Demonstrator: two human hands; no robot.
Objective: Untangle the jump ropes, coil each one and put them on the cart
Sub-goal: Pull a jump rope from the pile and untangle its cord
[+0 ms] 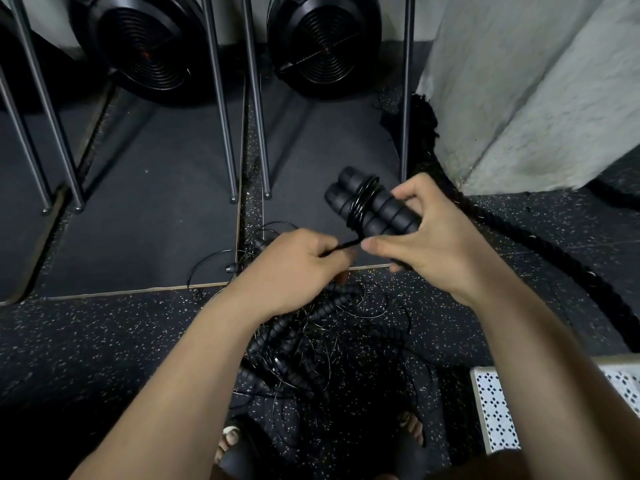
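Jump rope (360,202): held up above the floor, its two black ribbed foam handles (388,211) side by side and its cord (341,247) wound in several tight turns round both of them near their far ends.
Right hand (429,244): curled round the near ends of the handles, thumb across the top and fingers underneath. The handles point away and to the left.
Left hand (294,268): pinches the free run of cord between thumb and fingers, just beside the right thumb. The cord runs taut from that pinch up to the turns.
Tangled pile (311,341): more foam handles and thin cords lie on the speckled floor (104,341) below and between the forearms, with a few loops reaching onto the mat (145,220).
Hidden: the left hand and forearm cover part of the pile, so the number of ropes cannot be told. The near handle ends sit inside the right palm.
Cart (495,410): only a white perforated corner shows at the lower right, cut off by the right forearm and the frame edge.
Edges and room: metal legs (221,98) stand on the mat ahead. A thick battle rope (540,237) curves past a pale pillar (536,98) on the right. Sandalled feet (228,441) stand just behind the pile.
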